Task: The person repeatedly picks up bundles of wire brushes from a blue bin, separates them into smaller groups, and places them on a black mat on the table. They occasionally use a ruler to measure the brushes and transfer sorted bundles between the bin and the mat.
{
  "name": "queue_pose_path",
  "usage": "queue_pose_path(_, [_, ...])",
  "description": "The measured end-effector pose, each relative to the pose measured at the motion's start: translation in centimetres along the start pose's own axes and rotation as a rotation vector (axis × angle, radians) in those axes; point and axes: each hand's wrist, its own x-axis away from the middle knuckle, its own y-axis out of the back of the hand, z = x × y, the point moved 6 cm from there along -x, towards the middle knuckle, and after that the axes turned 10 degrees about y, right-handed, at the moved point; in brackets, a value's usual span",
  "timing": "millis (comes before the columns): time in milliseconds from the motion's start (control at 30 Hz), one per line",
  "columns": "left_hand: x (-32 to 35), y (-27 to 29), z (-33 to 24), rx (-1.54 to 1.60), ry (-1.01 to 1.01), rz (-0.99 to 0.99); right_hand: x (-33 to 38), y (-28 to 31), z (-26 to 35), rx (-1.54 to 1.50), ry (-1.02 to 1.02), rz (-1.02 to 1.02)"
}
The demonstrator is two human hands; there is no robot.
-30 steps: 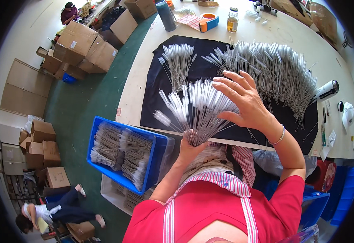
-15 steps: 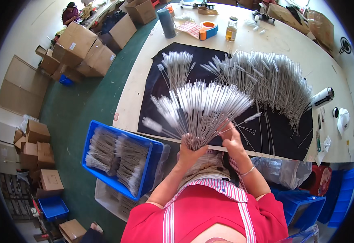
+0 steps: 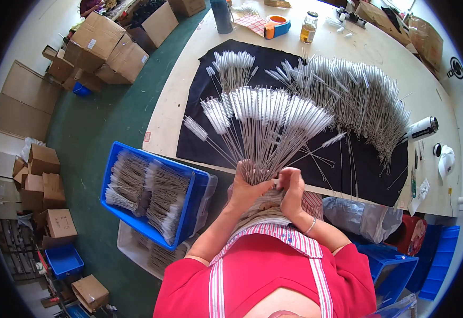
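A fanned bundle of wire-handled tube brushes (image 3: 274,111) stands upright in front of me, white bristles up. My left hand (image 3: 248,192) is wrapped round the lower wire handles. Close on its right, my right hand (image 3: 293,192) has its fingers curled by the handle ends; what lies in them, if anything, is hidden. Beyond the bundle, a smaller group of brushes (image 3: 234,69) and a wide pile of brushes (image 3: 353,95) lie on a black cloth (image 3: 199,127). A few single brushes lie on the cloth to the right of the bundle.
A blue crate (image 3: 116,159) with bundled brushes stands left of the table (image 3: 162,124). Toward the back are a dark bottle (image 3: 221,16), an orange-and-blue tape dispenser (image 3: 277,27) and a glass jar (image 3: 309,27). A white-and-black cylinder (image 3: 422,128) lies at right. Cardboard boxes (image 3: 96,40) stack beyond the floor.
My right hand has come down from the bundle's right side to the handle ends, its fingers now curled. The view has shifted slightly, and the left hand keeps its hold.
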Motion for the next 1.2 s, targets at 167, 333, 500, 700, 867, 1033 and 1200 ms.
queue_pose_path(167, [0.2,-0.5,-0.8,0.054,0.005,0.045,1.2,-5.3,11.8,0.47,1.079,0.398])
queue_pose_path(333, [0.5,-1.3,-2.1,0.285,-0.171,0.077,-1.3,-12.0,14.0,0.677,0.975,0.526])
queue_pose_path(500, [-0.3,1.0,1.8,-0.499,-0.413,-0.244,-2.8,-13.5,12.6,0.947,0.768,0.421])
queue_pose_path(700, [-1.5,4.6,7.7,-0.734,-0.402,-0.423,-2.6,-13.6,11.9,0.955,0.72,0.348])
queue_pose_path(867, [-0.9,3.1,5.3,-1.01,-0.484,-0.513,-3.1,-13.1,12.0,0.824,0.688,0.349])
queue_pose_path(1033, [-1.1,3.3,5.1,-0.787,-0.42,-0.456,-3.2,-13.1,12.2,0.722,0.724,0.314])
queue_pose_path(1200, [-0.4,1.2,2.5,-0.588,-0.278,-0.357,-2.9,-11.0,18.1,0.466,1.091,-0.007])
